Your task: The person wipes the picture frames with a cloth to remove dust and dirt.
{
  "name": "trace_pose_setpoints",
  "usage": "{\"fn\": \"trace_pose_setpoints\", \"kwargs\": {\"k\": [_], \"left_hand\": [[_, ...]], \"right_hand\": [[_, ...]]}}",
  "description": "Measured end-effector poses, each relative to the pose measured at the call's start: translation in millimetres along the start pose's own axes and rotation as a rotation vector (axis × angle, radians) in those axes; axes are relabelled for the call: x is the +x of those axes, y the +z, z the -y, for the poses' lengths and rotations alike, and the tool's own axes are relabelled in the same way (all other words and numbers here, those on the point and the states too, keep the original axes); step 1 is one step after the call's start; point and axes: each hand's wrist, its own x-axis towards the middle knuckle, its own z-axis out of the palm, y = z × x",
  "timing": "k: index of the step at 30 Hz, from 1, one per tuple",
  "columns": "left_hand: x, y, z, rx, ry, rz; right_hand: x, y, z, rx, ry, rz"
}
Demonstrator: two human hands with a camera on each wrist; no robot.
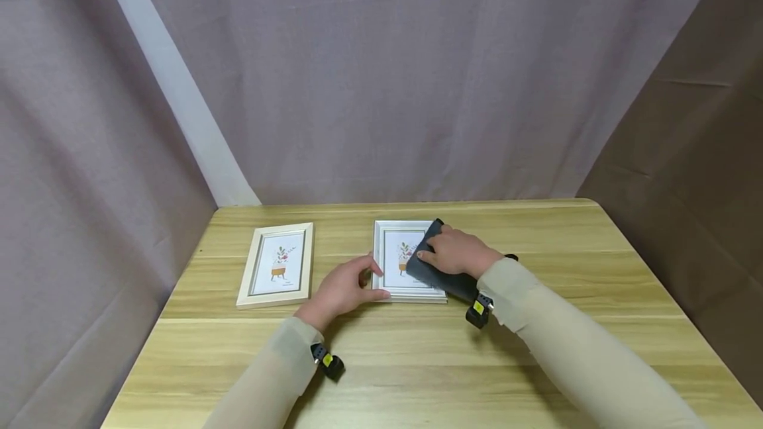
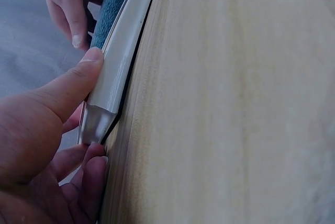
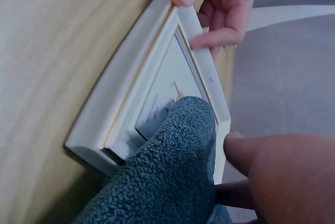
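Note:
A white picture frame lies face up on the table, showing a print of a potted plant. My left hand grips its near left corner, thumb on the near edge and fingers at the left side. The left wrist view shows the thumb and fingertips around the frame's corner. With my right hand I hold a dark blue-grey towel against the frame's right part, covering some of the picture. In the right wrist view the fuzzy towel hides the frame's near portion.
A cream picture frame with a similar print lies on the left of the wooden table. Grey curtains hang behind the table, and a brown one hangs at the right.

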Motion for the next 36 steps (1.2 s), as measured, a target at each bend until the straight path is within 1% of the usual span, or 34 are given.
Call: {"fn": "trace_pose_setpoints", "kwargs": {"k": [7, 16, 20, 23, 26, 30, 33, 36], "left_hand": [[-1.2, -0.1, 0.1, -0.012, 0.004, -0.008], [-1.3, 0.4, -0.9, -0.001, 0.002, -0.012], [-1.0, 1.3, 0.2, -0.001, -0.005, -0.011], [-0.8, 1.6, -0.4, 0.0, -0.008, -0.011], [0.1, 1.7, -1.0, 0.004, -0.005, -0.014], [0.1, 0.7, -1.9, 0.007, -0.002, -0.013], [-1.0, 0.2, -2.3, 0.012, -0.001, -0.008], [-2.2, 0.2, -2.0, 0.022, 0.002, -0.014]], "right_hand": [[9.7, -1.5, -6.7, -0.001, 0.01, -0.013], [17.1, -2.7, -9.5, -0.042, 0.041, -0.053], [20.7, 0.0, -12.6, -0.032, 0.046, -0.06], [21.9, 2.8, -16.6, -0.014, 0.036, -0.08], [21.5, 4.5, -21.3, 0.005, 0.014, -0.124], [21.0, 5.7, -27.0, 0.077, -0.002, -0.191], [21.2, 5.5, -30.3, 0.138, 0.008, -0.257], [23.0, 3.5, -33.7, 0.165, 0.033, -0.317]]}}
